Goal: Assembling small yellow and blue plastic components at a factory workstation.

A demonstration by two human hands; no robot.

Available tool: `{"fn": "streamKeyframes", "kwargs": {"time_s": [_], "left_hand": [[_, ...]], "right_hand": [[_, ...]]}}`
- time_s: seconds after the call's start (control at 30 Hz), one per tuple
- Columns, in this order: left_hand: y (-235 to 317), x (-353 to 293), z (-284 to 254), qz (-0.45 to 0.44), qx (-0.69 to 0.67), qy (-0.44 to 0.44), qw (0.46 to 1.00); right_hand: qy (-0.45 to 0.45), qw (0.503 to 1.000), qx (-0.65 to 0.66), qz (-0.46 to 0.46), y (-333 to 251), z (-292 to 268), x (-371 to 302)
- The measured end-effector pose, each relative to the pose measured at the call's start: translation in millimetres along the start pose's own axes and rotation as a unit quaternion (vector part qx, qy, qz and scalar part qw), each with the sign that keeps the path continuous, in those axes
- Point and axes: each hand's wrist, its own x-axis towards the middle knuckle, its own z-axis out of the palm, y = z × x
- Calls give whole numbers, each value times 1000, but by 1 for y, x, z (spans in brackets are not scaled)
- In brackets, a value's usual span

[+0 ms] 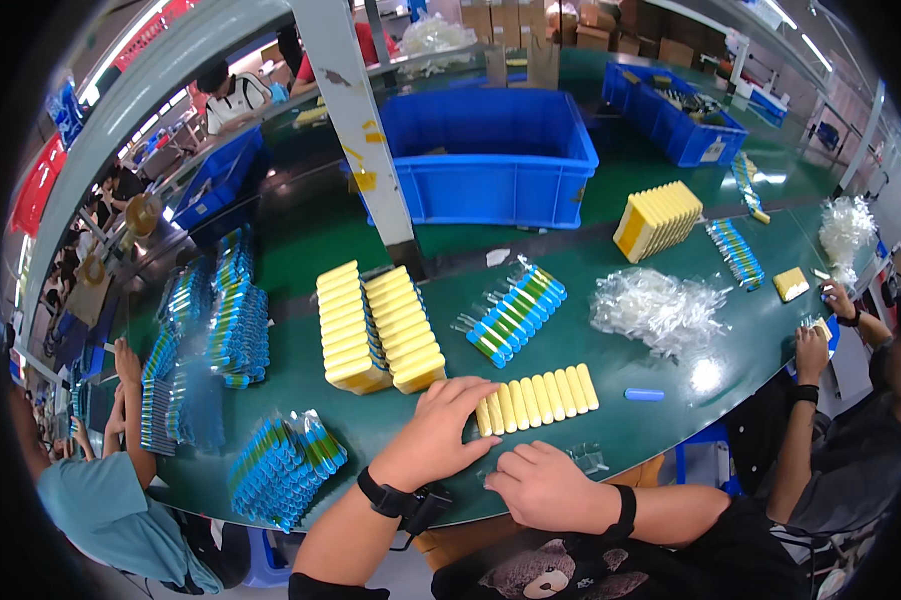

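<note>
My left hand [438, 428] curves round the left end of a row of yellow round-ended bars [537, 398], its thumb at the near ends and its fingers at the far ends. The bars lie side by side on the green table. Just nearer to me, my right hand [550, 488] is closed, fingertips pressed together. A bit of clear film seems to show at its fingertips, but what it holds is not plain. Beside that hand lies a clear plastic wrapper [588, 458]. A single blue bar [643, 394] rests to the right of the row.
Beyond my left hand stand two yellow stacks [380, 325]. Blue-and-green wrapped packs lie in a bundle [518, 310], a near pile [285, 468] and larger left piles [210, 320]. Crumpled clear film [658, 310] sits to the right. A blue crate [485, 160] stands behind a post [355, 130]. Co-workers flank me.
</note>
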Motion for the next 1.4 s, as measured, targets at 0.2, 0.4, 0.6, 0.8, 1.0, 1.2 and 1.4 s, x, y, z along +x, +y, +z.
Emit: {"fn": "streamKeyframes", "kwargs": {"time_s": [0.2,0.4,0.6,0.8,1.0,1.2,1.4], "left_hand": [[-5,-2,3,21,12,11,1000],[-3,-2,-1,16,36,0,999],[4,-1,-6,0,22,-14,1000],[15,3,-4,25,29,6,999],[64,25,-22,64,64,-8,996],[42,118,-3,-41,218,-58,973],[8,145,6,-55,288,-56,954]], "right_hand": [[186,975,103,70,5,-8,-5],[560,810,157,70,20,-150,-27],[521,793,-315,31,113,-195,-16],[149,938,-137,282,194,-115,-20],[145,900,-262,316,127,-131,3],[186,950,137,209,125,-95,36],[47,922,243,298,144,-63,37]]}}
